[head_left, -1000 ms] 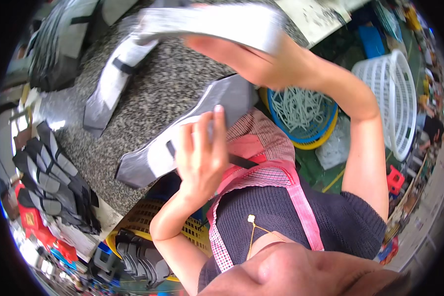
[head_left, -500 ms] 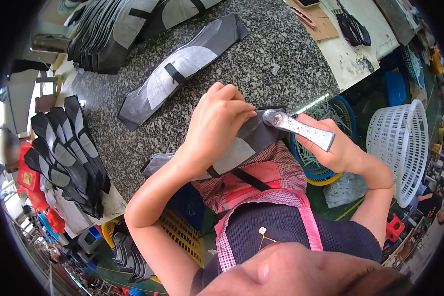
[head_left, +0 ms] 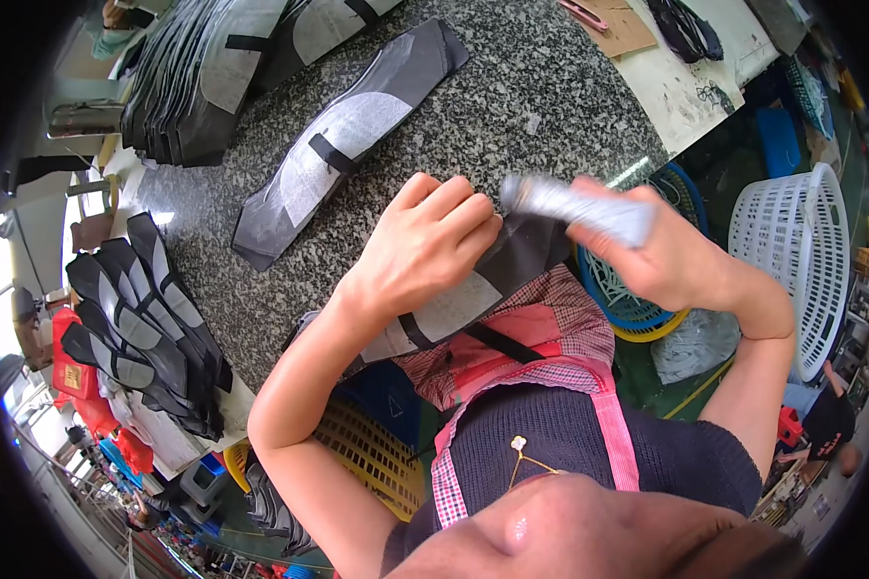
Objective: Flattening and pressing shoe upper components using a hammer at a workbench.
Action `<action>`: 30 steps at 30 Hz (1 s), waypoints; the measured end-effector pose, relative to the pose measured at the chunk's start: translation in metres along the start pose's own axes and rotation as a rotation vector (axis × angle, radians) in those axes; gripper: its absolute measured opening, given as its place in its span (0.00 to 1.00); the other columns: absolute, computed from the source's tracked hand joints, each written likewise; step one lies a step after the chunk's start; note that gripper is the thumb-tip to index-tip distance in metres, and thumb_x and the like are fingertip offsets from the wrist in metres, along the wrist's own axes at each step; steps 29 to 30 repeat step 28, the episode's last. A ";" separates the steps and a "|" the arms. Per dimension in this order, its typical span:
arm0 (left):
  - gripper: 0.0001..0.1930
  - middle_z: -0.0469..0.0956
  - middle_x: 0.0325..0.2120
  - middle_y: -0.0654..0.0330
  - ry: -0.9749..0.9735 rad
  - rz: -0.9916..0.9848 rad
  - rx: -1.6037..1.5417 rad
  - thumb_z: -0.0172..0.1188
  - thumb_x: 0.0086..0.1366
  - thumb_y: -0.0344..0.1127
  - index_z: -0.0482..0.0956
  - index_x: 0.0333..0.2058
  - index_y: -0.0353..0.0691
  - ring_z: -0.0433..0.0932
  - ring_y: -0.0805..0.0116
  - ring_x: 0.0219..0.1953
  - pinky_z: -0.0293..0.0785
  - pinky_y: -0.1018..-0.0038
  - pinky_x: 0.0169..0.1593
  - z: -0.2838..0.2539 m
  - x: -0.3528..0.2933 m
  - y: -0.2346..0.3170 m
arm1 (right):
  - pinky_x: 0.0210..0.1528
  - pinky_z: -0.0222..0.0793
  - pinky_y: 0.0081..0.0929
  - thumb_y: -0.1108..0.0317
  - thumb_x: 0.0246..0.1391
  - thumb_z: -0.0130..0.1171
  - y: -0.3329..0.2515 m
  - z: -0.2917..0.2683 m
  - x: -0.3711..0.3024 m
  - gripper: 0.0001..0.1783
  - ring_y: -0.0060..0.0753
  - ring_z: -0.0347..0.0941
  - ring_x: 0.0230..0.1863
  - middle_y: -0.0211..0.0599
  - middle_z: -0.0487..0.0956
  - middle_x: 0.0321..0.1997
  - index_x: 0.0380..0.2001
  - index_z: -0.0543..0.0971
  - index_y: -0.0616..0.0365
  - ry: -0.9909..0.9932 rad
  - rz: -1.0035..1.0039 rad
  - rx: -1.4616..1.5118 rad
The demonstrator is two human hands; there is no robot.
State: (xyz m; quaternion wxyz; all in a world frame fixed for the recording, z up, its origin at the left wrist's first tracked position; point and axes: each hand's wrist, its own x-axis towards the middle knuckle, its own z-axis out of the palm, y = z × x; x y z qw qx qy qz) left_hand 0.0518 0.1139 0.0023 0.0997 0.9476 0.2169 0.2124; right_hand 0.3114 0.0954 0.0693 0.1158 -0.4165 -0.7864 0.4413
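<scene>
My left hand (head_left: 430, 236) is closed, its fingers curled down on the far edge of a dark grey sheet piece (head_left: 526, 256). That piece has a lighter grey patch and a black strap, and it lies at the table's near edge, partly over my lap. In my right hand (head_left: 647, 256) is a silver metal hammer (head_left: 579, 207), smeared by motion. Its rounded end hovers near the piece's far edge, just right of my left fingers; contact cannot be made out. A similar grey piece (head_left: 348, 135) with a black strap lies flat beyond my left hand.
The speckled stone table (head_left: 512, 87) carries a large stack of grey pieces (head_left: 188, 82) at the far left. More strapped pieces (head_left: 145, 318) fan out at left. A blue basket of pale strips (head_left: 608, 294) and a white basket (head_left: 792, 261) stand at right.
The hammer has shifted slightly left and up and is now blurred. My left fingers have curled from a pinch into a more closed grip on the piece's edge.
</scene>
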 end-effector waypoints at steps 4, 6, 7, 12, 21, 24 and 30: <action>0.15 0.75 0.34 0.65 -0.037 -0.024 0.026 0.59 0.48 0.34 0.80 0.37 0.38 0.73 0.68 0.35 0.66 0.70 0.39 -0.002 -0.002 0.001 | 0.31 0.71 0.46 0.72 0.59 0.48 0.003 0.000 -0.002 0.09 0.62 0.75 0.30 0.51 0.75 0.27 0.40 0.72 0.66 0.103 -0.065 0.011; 0.14 0.76 0.33 0.66 -0.025 -0.078 0.024 0.61 0.48 0.34 0.82 0.36 0.40 0.73 0.68 0.35 0.66 0.70 0.39 -0.003 -0.003 0.006 | 0.31 0.71 0.47 0.75 0.56 0.47 -0.005 0.000 -0.003 0.09 0.62 0.75 0.30 0.52 0.74 0.25 0.40 0.72 0.66 0.165 -0.009 0.039; 0.12 0.76 0.32 0.66 -0.019 -0.108 0.018 0.64 0.49 0.35 0.83 0.34 0.41 0.73 0.68 0.35 0.66 0.70 0.40 -0.004 -0.002 0.005 | 0.31 0.71 0.48 0.75 0.55 0.48 0.000 0.003 -0.005 0.10 0.63 0.75 0.30 0.54 0.74 0.24 0.40 0.71 0.66 0.071 -0.019 0.009; 0.08 0.78 0.26 0.64 0.056 -0.455 -0.179 0.75 0.48 0.37 0.87 0.27 0.43 0.75 0.66 0.34 0.69 0.69 0.38 -0.004 -0.010 0.012 | 0.30 0.70 0.51 0.73 0.54 0.51 0.009 0.018 -0.005 0.12 0.67 0.75 0.30 0.60 0.76 0.24 0.41 0.69 0.64 0.004 0.110 0.059; 0.15 0.76 0.32 0.56 0.034 -0.308 -0.101 0.64 0.50 0.22 0.82 0.39 0.31 0.76 0.61 0.33 0.76 0.67 0.35 0.000 -0.014 0.038 | 0.32 0.70 0.39 0.76 0.55 0.55 0.017 0.016 -0.005 0.18 0.55 0.75 0.29 0.49 0.75 0.28 0.50 0.71 0.68 -0.061 0.045 0.021; 0.16 0.75 0.33 0.55 -0.032 -0.291 0.009 0.64 0.51 0.24 0.80 0.41 0.30 0.76 0.60 0.33 0.76 0.67 0.35 -0.002 -0.016 0.043 | 0.30 0.70 0.48 0.72 0.54 0.54 0.011 0.011 0.003 0.14 0.62 0.77 0.30 0.54 0.76 0.28 0.44 0.70 0.64 0.149 -0.296 -0.105; 0.15 0.77 0.34 0.55 0.053 -0.379 -0.167 0.64 0.52 0.24 0.81 0.41 0.34 0.77 0.58 0.34 0.76 0.66 0.35 0.004 -0.024 0.036 | 0.32 0.73 0.41 0.70 0.56 0.58 0.017 0.027 0.002 0.15 0.59 0.78 0.35 0.58 0.77 0.40 0.46 0.71 0.59 -0.140 0.064 -0.033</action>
